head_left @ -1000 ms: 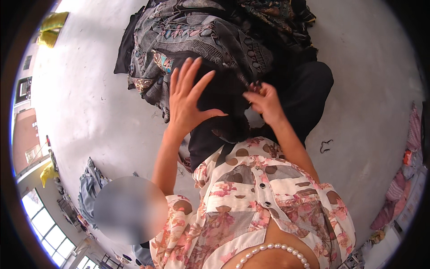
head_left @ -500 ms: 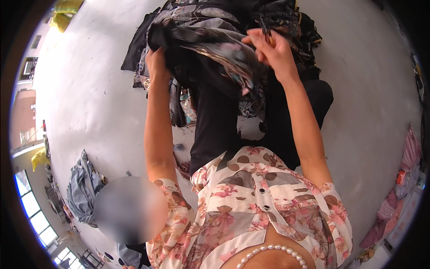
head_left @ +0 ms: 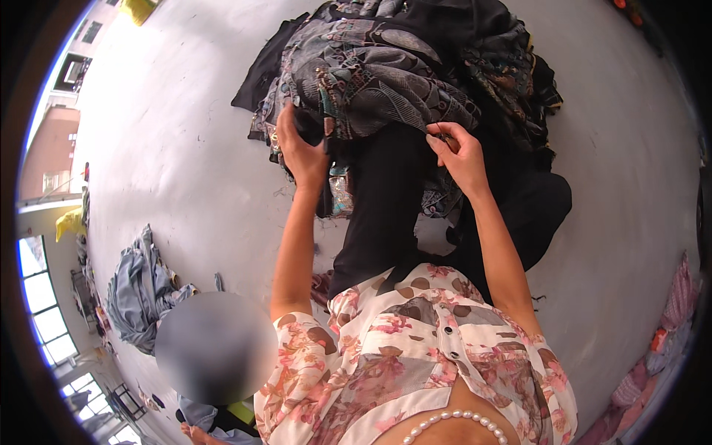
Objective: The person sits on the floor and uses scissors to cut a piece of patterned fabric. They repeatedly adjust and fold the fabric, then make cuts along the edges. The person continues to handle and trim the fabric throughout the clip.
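A patterned grey-and-black garment (head_left: 371, 81) with teal and pink figures lies on a heap of dark clothes over my knees. My left hand (head_left: 300, 156) is at its near left edge, thumb and fingers apart, with black cloth showing between them. At the near right edge my right hand (head_left: 461, 154) is closed in a pinch. Something small and dark shows at its fingers; I cannot make out what it is. My black trousers (head_left: 378, 200) show below the garment, between my hands.
More black patterned clothing (head_left: 512, 81) is heaped on the right. The pale floor (head_left: 185, 148) surrounds the pile. Grey-blue cloth (head_left: 141, 289) lies at left, beside a person with a blurred head (head_left: 215, 348). Pink cloths (head_left: 638, 363) line the right edge.
The garment that was bunched and blurred in motion has gone from between my hands. Patterned cloth now lies smoother there. Both hands have come nearer; my left has loosened from the black cloth.
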`<state>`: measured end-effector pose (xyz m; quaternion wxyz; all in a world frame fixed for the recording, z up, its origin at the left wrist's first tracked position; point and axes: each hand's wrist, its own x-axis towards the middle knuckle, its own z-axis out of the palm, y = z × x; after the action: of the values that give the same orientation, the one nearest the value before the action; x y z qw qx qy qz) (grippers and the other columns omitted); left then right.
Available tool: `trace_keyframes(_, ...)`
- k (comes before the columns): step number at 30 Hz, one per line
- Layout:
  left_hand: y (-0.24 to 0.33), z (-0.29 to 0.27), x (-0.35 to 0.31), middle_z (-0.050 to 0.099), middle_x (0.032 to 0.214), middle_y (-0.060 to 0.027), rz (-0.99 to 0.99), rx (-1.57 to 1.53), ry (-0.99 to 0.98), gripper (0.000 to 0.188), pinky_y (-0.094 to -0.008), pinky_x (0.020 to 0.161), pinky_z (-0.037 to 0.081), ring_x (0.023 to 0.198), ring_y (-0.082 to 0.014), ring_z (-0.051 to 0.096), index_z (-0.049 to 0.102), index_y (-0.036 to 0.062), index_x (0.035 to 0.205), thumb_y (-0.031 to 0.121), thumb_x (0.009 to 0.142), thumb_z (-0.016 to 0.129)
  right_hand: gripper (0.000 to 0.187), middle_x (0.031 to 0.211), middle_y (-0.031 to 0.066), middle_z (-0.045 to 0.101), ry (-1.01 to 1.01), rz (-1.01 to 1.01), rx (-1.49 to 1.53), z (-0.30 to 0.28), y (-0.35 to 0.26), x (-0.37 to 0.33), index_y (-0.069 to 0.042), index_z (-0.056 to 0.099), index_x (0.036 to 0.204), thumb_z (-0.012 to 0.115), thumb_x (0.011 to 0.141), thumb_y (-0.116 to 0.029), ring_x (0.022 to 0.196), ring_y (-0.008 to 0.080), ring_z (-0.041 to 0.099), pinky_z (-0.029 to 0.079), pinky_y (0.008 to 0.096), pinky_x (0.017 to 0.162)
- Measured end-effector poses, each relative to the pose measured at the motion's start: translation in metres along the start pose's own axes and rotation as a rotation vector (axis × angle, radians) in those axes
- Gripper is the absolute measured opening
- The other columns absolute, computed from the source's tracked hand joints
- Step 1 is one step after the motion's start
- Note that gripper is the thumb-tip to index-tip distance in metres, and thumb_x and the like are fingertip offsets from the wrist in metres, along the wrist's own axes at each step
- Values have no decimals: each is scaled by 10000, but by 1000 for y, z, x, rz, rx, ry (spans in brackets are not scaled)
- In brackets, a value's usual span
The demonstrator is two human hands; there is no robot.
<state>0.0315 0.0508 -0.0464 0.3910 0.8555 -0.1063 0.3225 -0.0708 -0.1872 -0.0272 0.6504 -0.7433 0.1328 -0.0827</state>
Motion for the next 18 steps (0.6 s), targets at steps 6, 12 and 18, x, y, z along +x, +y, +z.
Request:
trace_keyframes(6, 17, -34, 7, 615, 832, -37, -417, -764, -328, 190, -221, 660, 393, 739, -96, 521, 652, -34, 875, 125, 774, 671, 223, 772, -8, 588, -13, -8, -10, 2, -1, 1, 17, 622, 996, 664, 851, -148, 554, 24, 472, 397, 190, 507)
trace_keyframes(12, 36, -41, 16, 531, 656, 19, -322, -397, -555, 232, -217, 513, 353, 570, -60, 437, 604, -35, 773, 170, 862, 666, 242, 801, 25, 600, 39, -109, -59, 5, 6, 2, 8, 619, 1013, 664, 860, -174, 612, 56, 537, 445, 216, 541)
trace_keyframes(18, 62, -42, 12, 567, 647, -12, -859, -1268, -480, 134, -283, 494, 559, 567, -81, 573, 592, 45, 824, 150, 906, 609, 239, 718, 45, 581, 112, -400, -277, 18, -44, -24, -24, 579, 1015, 655, 864, -192, 582, 106, 568, 472, 237, 545)
